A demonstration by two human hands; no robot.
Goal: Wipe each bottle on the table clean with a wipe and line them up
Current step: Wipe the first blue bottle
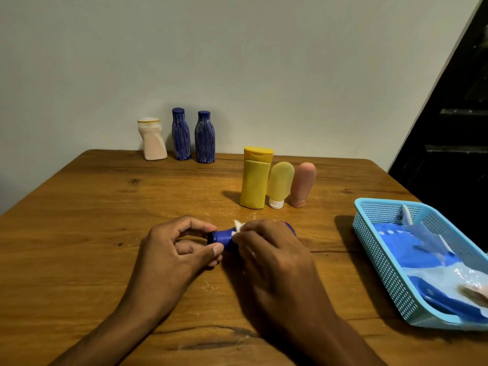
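Note:
A blue bottle (223, 237) lies on its side at the table's middle, cap end pointing left. My left hand (174, 249) pinches its cap end between thumb and fingers. My right hand (274, 257) covers the bottle's body and presses a white wipe (238, 226) onto it; most of the wipe is hidden under the fingers. At the back stand a white bottle (153, 140) and two blue streaked bottles (181, 134) (205, 137). Further right stand a yellow bottle (255, 178), a pale yellow tube (279, 184) and a pink tube (302, 184), the tubes cap-down.
A light blue mesh basket (380, 249) sits at the right table edge, holding a blue and white wipes pack and loose wrappers. The wooden table (92, 220) meets a pale wall behind; a dark opening is at the far right.

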